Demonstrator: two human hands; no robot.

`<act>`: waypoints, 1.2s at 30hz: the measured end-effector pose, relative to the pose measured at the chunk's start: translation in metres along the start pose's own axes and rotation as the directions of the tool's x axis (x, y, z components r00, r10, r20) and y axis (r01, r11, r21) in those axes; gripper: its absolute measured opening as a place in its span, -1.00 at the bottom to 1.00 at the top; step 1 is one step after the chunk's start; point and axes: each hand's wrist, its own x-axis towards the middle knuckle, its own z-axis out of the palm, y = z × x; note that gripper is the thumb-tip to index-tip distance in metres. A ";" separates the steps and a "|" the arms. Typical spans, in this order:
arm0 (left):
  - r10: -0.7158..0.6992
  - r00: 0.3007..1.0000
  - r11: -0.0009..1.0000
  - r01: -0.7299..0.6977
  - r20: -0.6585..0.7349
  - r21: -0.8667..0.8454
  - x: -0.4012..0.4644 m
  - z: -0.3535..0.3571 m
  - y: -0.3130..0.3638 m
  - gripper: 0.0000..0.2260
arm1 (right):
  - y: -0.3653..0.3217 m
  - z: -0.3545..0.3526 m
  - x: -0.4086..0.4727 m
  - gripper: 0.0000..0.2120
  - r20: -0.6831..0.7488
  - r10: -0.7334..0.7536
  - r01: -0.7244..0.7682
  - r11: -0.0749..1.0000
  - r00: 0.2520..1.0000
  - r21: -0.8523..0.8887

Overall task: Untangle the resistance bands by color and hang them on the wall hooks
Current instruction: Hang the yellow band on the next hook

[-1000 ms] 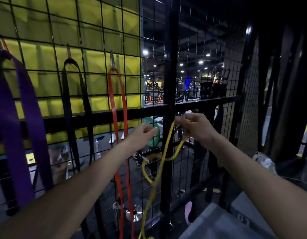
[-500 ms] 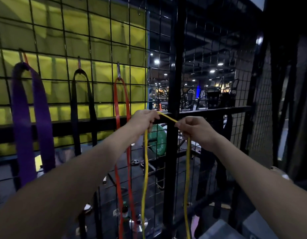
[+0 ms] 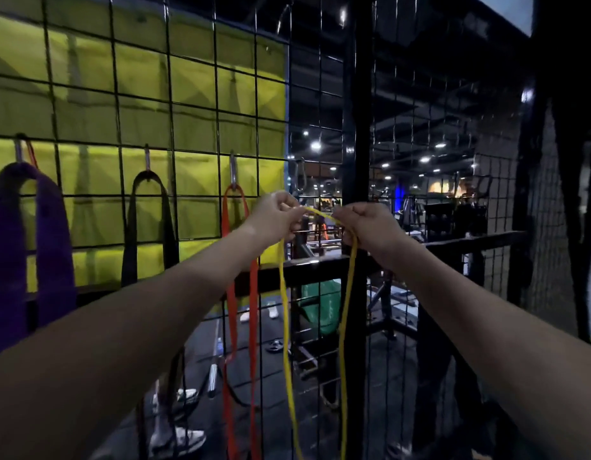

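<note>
Two hands, left [image 3: 276, 214] and right [image 3: 367, 227], pinch the thin yellow band [image 3: 285, 327], its strands hanging.

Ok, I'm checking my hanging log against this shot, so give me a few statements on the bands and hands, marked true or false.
1. The purple band hangs on a hook. True.
2. Both hands hold the yellow band. True: the left hand and right hand pinch its top.
3. The yellow band already hangs on a hook. False: it is held up near an empty hook.
4. The orange band lies on the floor. False: it hangs on a hook.
5. The black band hangs between purple and orange. True.
</note>
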 end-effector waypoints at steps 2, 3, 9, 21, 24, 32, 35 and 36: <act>0.063 0.996 0.986 -0.054 -0.058 0.155 0.019 -0.004 -0.001 -0.95 | 0.001 0.006 0.018 -0.76 -0.028 -0.016 0.015 1.000 0.999 -0.022; 0.100 0.991 0.970 -0.078 -0.085 0.231 0.028 -0.006 -0.002 -0.95 | 0.002 0.009 0.029 -0.75 -0.033 -0.024 0.023 0.999 0.999 -0.022; 0.278 0.954 0.855 -0.192 -0.113 0.482 0.074 -0.014 -0.004 -0.96 | 0.005 0.021 0.083 -0.73 -0.010 -0.096 0.093 0.983 0.995 -0.156; 0.376 0.926 0.789 -0.301 -0.034 0.536 0.120 -0.017 -0.006 -0.96 | -0.008 0.041 0.144 -0.85 -0.018 -0.060 0.058 0.995 0.998 -0.075; 0.372 0.928 0.785 -0.297 -0.031 0.543 0.123 -0.018 -0.006 -0.95 | -0.012 0.043 0.148 -0.75 -0.035 -0.008 0.006 0.999 0.999 -0.036; 0.356 0.934 0.793 -0.279 -0.040 0.541 0.124 -0.019 -0.003 -0.96 | -0.016 0.043 0.151 -0.79 0.062 0.023 -0.022 1.000 0.998 -0.015; 0.363 0.931 0.787 -0.287 -0.034 0.546 0.123 -0.020 -0.002 -0.93 | -0.017 0.040 0.150 -0.80 0.056 0.001 0.001 1.000 0.998 -0.028; 0.369 0.929 0.784 -0.291 -0.033 0.548 0.123 -0.020 -0.002 -0.93 | -0.018 0.039 0.150 -0.83 0.057 0.001 0.000 1.000 0.998 -0.017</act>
